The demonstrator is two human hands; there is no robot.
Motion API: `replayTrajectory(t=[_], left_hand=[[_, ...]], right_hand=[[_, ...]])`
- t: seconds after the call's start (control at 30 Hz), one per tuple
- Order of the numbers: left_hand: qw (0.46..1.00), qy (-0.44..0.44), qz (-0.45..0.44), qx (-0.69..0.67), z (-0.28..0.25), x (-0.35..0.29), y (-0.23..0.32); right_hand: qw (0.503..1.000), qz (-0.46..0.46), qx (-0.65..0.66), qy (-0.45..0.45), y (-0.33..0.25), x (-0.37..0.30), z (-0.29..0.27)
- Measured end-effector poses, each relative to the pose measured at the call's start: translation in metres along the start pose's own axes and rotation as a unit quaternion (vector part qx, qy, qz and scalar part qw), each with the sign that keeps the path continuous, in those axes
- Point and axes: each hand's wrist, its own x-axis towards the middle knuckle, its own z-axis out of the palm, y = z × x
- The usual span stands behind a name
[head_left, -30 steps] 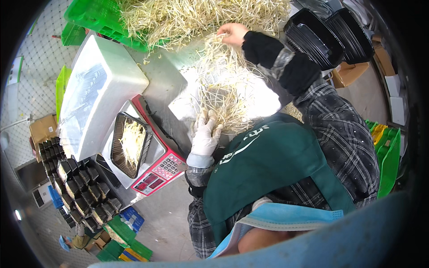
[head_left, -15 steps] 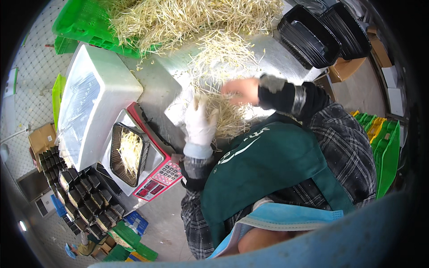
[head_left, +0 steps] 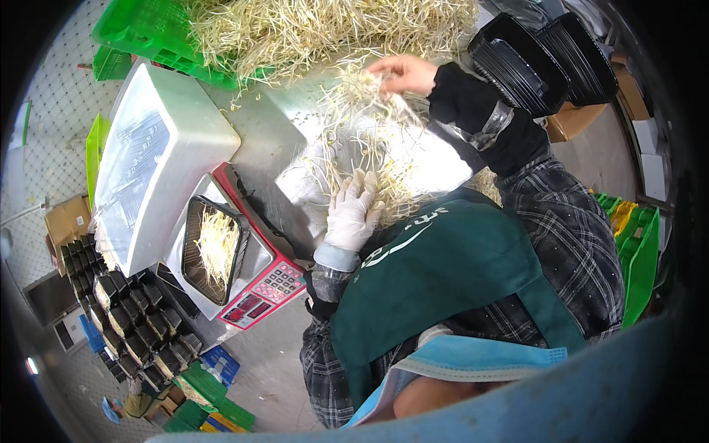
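My left hand [head_left: 352, 212], in a white glove, lies with fingers stretched over a loose heap of bean sprouts [head_left: 395, 184] on the metal table [head_left: 275, 118], close to my green apron. Farther away, my bare right hand [head_left: 408, 75] has its fingers bent round a bunch of bean sprouts [head_left: 369, 90], with strands trailing below. A large pile of bean sprouts [head_left: 332, 29] lies beyond both hands. To the left, a black tray [head_left: 241, 255] with bean sprouts in it rests on a red scale [head_left: 284, 255].
A white bin [head_left: 203, 111] holding clear packaging stands behind the scale. A green crate [head_left: 140, 33] is at the far left. Stacked empty black trays [head_left: 509, 63] sit at the far right. Many filled trays [head_left: 140, 317] stand lower left, and green crates [head_left: 641, 251] at the right.
My right hand has moved away from me toward the large pile and now holds bean sprouts. My left hand has shifted slightly right and nearer me, its fingers lying over the heap.
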Motion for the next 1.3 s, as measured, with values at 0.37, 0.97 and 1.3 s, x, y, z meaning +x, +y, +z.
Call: replayTrajectory(t=[0.37,0.97,1.3], left_hand=[[0.971,0.233,-0.029,-0.039,-0.006,0.015,-0.015],[0.989,0.132,-0.002,0.059,-0.011,0.0,-0.004],[0.967,0.238,-0.086,-0.023,-0.01,-0.041,-0.017]], right_hand=[[0.941,-0.19,-0.214,-0.182,0.018,-0.1,0.113],[0.913,0.037,-0.385,0.127,0.038,-0.062,0.037],[0.899,0.113,-0.395,-0.154,-0.03,-0.139,-0.026]])
